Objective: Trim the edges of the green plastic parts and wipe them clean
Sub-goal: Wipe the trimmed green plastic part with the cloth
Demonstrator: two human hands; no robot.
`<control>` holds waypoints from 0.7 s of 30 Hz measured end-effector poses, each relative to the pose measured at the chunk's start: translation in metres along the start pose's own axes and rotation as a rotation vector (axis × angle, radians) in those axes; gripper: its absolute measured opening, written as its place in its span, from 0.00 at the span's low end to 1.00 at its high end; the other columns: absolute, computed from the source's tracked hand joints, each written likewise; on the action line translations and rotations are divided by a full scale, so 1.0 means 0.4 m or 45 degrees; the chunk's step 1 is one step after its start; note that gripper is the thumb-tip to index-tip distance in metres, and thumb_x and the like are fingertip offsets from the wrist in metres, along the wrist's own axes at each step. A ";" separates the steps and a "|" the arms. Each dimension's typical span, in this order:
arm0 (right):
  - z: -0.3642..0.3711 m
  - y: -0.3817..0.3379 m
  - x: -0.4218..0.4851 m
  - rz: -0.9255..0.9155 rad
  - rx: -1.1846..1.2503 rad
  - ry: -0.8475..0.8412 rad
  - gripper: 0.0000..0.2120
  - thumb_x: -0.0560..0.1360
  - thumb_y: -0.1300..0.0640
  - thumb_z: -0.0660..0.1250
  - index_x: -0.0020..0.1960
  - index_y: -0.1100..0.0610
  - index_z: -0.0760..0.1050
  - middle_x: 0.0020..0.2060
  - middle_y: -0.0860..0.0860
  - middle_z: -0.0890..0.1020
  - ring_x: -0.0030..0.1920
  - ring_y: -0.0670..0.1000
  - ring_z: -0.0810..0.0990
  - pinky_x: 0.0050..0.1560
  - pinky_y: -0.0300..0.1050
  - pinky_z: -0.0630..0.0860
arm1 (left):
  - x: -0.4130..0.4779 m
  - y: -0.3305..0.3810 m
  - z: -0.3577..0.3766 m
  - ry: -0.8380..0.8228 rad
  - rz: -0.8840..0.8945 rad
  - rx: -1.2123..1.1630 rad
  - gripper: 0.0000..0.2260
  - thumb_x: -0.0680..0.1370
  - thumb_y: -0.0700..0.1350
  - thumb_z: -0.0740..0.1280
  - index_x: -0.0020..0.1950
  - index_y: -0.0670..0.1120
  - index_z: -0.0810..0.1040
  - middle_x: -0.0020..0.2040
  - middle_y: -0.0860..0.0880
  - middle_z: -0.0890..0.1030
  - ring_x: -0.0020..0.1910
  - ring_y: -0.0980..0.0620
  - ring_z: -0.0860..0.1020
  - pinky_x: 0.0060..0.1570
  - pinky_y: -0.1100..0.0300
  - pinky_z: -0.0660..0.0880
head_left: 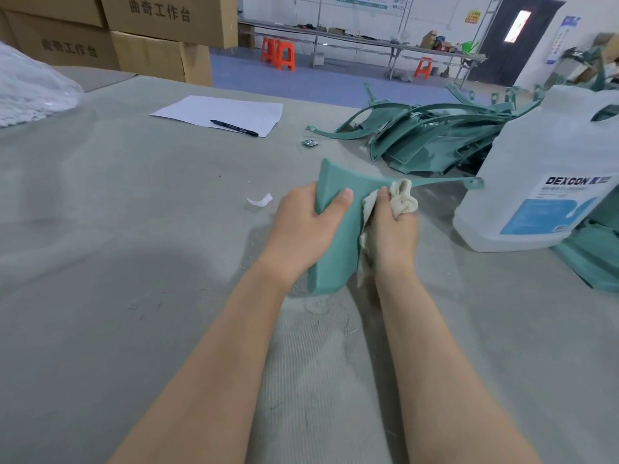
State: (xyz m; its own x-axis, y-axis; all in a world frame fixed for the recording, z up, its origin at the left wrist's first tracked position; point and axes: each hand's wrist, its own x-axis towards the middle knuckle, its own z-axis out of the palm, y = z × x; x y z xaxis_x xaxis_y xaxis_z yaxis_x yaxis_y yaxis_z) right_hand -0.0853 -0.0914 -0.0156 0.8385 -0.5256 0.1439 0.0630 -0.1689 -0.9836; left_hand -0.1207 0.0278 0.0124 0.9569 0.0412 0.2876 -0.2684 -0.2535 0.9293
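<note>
Gripping the curved green plastic part [338, 239] in the left hand [301, 226], thumb curled over its face, and pinching a bunched beige cloth [403, 197] against its 3 o'clock edge with the right hand [393, 232], at the grey table [134, 229] centre, DEXCON jug [549, 155] at 3 o'clock.

We see a grey table [100, 212] bearing a paper sheet [227, 112], a white scrap [259, 199], a small packet [310, 143], piled green parts [435, 142], a jug [542, 169] and a plastic bag [30, 88].
</note>
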 end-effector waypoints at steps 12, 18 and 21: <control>-0.007 -0.016 -0.004 -0.236 0.009 -0.349 0.07 0.80 0.63 0.60 0.47 0.59 0.76 0.39 0.51 0.79 0.40 0.48 0.76 0.43 0.43 0.73 | 0.018 -0.017 -0.033 0.174 -0.163 -0.393 0.07 0.79 0.47 0.67 0.45 0.46 0.80 0.48 0.40 0.84 0.49 0.39 0.82 0.52 0.42 0.78; 0.000 -0.015 -0.012 -0.334 -0.125 -0.576 0.15 0.77 0.70 0.54 0.60 0.61 0.72 0.42 0.52 0.81 0.40 0.46 0.81 0.37 0.40 0.74 | 0.029 -0.037 -0.056 0.228 -0.276 -0.507 0.05 0.78 0.48 0.67 0.45 0.48 0.80 0.43 0.47 0.85 0.42 0.47 0.84 0.43 0.50 0.81; -0.007 -0.020 -0.008 -0.283 -0.042 -0.542 0.14 0.76 0.70 0.56 0.57 0.60 0.73 0.44 0.51 0.81 0.41 0.45 0.81 0.40 0.43 0.77 | 0.031 -0.044 -0.061 0.199 -0.296 -0.571 0.06 0.78 0.47 0.67 0.47 0.46 0.80 0.42 0.47 0.85 0.40 0.49 0.84 0.37 0.55 0.81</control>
State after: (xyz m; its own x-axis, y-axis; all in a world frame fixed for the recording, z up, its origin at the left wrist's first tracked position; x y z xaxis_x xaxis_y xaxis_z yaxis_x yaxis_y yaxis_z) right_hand -0.0899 -0.0906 -0.0079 0.9542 -0.0871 0.2864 0.2544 -0.2681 -0.9292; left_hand -0.1068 0.0563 0.0051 0.9780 0.1991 0.0615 -0.1051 0.2166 0.9706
